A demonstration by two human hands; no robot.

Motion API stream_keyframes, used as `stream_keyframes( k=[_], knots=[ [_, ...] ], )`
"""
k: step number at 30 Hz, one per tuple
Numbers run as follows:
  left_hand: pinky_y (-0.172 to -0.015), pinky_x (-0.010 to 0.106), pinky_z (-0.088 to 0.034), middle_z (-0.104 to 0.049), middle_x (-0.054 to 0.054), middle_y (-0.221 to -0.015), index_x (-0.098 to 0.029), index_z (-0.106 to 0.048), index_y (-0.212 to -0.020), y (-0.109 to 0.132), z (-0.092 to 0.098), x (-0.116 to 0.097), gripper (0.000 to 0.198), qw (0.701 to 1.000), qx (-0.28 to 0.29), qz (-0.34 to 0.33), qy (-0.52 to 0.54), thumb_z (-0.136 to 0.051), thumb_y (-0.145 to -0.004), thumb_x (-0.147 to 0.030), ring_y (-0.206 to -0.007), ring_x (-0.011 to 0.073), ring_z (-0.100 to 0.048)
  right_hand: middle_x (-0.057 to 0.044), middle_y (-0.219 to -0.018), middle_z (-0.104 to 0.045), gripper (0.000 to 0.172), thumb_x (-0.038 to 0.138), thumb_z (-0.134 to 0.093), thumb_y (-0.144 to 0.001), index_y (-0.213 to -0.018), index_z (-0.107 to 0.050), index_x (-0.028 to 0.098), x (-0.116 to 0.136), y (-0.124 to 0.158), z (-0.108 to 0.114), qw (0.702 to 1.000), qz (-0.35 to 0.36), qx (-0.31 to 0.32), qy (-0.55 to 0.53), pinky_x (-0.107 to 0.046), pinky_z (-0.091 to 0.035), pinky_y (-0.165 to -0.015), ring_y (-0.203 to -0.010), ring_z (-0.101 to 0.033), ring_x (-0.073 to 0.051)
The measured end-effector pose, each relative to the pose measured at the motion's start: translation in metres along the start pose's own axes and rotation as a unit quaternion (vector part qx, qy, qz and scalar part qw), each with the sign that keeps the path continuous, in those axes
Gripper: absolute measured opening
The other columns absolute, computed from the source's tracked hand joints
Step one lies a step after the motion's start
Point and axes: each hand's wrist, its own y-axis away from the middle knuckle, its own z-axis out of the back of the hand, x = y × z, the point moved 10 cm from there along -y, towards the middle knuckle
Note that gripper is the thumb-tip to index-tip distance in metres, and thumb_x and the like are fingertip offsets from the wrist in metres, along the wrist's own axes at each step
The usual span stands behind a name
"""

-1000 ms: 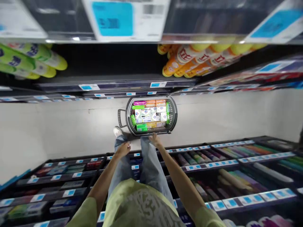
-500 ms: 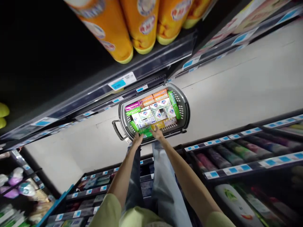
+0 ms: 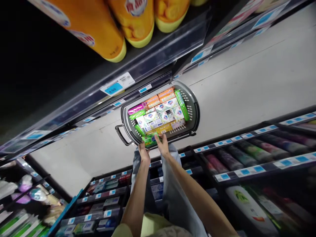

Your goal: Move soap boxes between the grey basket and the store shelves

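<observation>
Both of my hands hold a green soap pack (image 3: pixel 150 140) over the near rim of a grey shopping basket (image 3: pixel 194 98) on the floor. My left hand (image 3: pixel 143 151) grips its left end; my right hand (image 3: pixel 163 144) has the right end between thumb and fingers. Inside the basket, white soap boxes (image 3: pixel 151 117) fill the middle. Orange packs (image 3: pixel 166 94) and a magenta pack (image 3: pixel 136 109) line the far side. Another green pack (image 3: pixel 182 104) stands along the right side, and a yellow pack (image 3: pixel 164 128) lies near the front.
A shelf of orange bottles (image 3: pixel 138 23) juts out above and beyond the basket. Behind and to the right, a lower shelf (image 3: pixel 249 140) holds several dark bottles. More stocked shelves (image 3: pixel 98 200) stand at lower left. Pale floor (image 3: pixel 247 89) runs along the aisle.
The green pack has come up and toward me over the near rim, and more of its printed face shows. My view has shifted slightly, with the orange bottles moving up and left.
</observation>
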Motion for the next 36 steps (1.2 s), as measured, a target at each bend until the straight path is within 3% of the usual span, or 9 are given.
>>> stream_keyframes(
  k=[6,11,16,18,21,24,28,31,36],
  knots=[
    [-0.078,0.031,-0.053,-0.067,0.000,-0.087,-0.021,-0.055,-0.074,0.048,0.016,-0.054,0.047,0.994,0.027,-0.041,0.102,-0.091,-0.063,-0.050,-0.086,0.0179,-0.067,-0.006,-0.103,-0.064,0.045,0.056,-0.081,-0.071,-0.089,-0.055,0.024,0.023,0.070,0.032,0.987,0.022,-0.033,-0.153,-0.033,-0.060,-0.078,-0.100,-0.065,-0.022],
    [-0.071,0.029,-0.052,-0.071,-0.001,-0.082,-0.022,-0.064,-0.074,0.056,0.012,-0.081,0.039,0.989,0.074,-0.060,0.115,-0.094,-0.062,-0.043,-0.076,0.0160,-0.067,-0.010,-0.127,-0.061,0.071,0.039,-0.092,-0.060,-0.119,-0.057,0.024,0.036,0.087,0.047,0.973,0.013,-0.064,-0.221,-0.035,-0.060,-0.085,-0.105,-0.062,-0.021],
    [-0.088,0.035,-0.053,-0.076,0.002,-0.094,-0.022,-0.070,-0.081,0.057,0.008,-0.105,0.038,0.982,0.115,-0.086,0.119,-0.096,-0.061,-0.042,-0.094,0.0206,-0.070,-0.010,-0.121,-0.070,0.077,0.037,-0.095,-0.055,-0.120,-0.058,0.023,0.050,0.080,0.017,0.954,-0.056,0.131,-0.264,-0.051,-0.055,-0.103,-0.112,-0.067,-0.028],
    [-0.093,0.038,-0.052,-0.077,0.004,-0.102,-0.023,-0.071,-0.083,0.058,0.006,-0.112,0.039,0.980,0.133,-0.087,0.121,-0.095,-0.063,-0.046,-0.103,0.0240,-0.069,-0.008,-0.119,-0.070,0.078,0.033,-0.096,-0.053,-0.119,-0.056,0.025,0.067,0.080,0.020,0.962,0.000,0.139,-0.234,-0.052,-0.055,-0.103,-0.111,-0.067,-0.028],
    [-0.098,0.043,-0.051,-0.075,0.006,-0.115,-0.024,-0.073,-0.093,0.061,0.000,-0.118,0.044,0.973,0.172,-0.074,0.135,-0.086,-0.072,-0.060,-0.114,0.0273,-0.066,-0.009,-0.126,-0.064,0.075,0.025,-0.092,-0.058,-0.123,-0.053,0.026,0.102,0.086,0.037,0.974,0.141,0.072,-0.162,-0.045,-0.057,-0.099,-0.116,-0.064,-0.028],
    [-0.096,0.041,-0.050,-0.076,0.004,-0.111,-0.025,-0.072,-0.097,0.061,-0.001,-0.120,0.042,0.971,0.175,-0.063,0.150,-0.085,-0.074,-0.058,-0.108,0.0251,-0.067,-0.009,-0.128,-0.062,0.065,0.018,-0.084,-0.068,-0.125,-0.054,0.026,0.129,0.099,0.036,0.964,0.237,0.058,-0.107,-0.040,-0.057,-0.097,-0.121,-0.062,-0.027],
    [-0.089,0.034,-0.051,-0.076,0.002,-0.101,-0.024,-0.070,-0.092,0.059,0.004,-0.120,0.035,0.973,0.152,-0.054,0.166,-0.088,-0.072,-0.046,-0.096,0.0212,-0.068,-0.009,-0.129,-0.063,0.064,0.012,-0.079,-0.070,-0.127,-0.055,0.026,0.141,0.107,0.029,0.956,0.272,0.073,-0.084,-0.039,-0.056,-0.099,-0.122,-0.062,-0.026],
    [-0.090,0.033,-0.051,-0.074,0.003,-0.111,-0.025,-0.070,-0.105,0.062,0.006,-0.120,0.037,0.971,0.162,-0.035,0.172,-0.084,-0.075,-0.040,-0.102,0.0216,-0.068,-0.010,-0.131,-0.063,0.064,0.010,-0.077,-0.070,-0.128,-0.055,0.026,0.145,0.110,0.030,0.955,0.276,0.078,-0.072,-0.039,-0.057,-0.097,-0.123,-0.062,-0.027],
    [-0.101,0.043,-0.051,-0.068,0.008,-0.132,-0.027,-0.062,-0.131,0.088,0.008,-0.123,0.067,0.955,0.268,0.027,0.124,-0.084,-0.070,-0.044,-0.123,0.0314,-0.062,-0.007,-0.140,-0.062,0.074,-0.003,-0.061,-0.077,-0.142,-0.053,0.031,0.196,0.153,0.026,0.882,0.418,0.215,0.036,-0.055,-0.044,-0.117,-0.141,-0.049,-0.027]
  ],
)
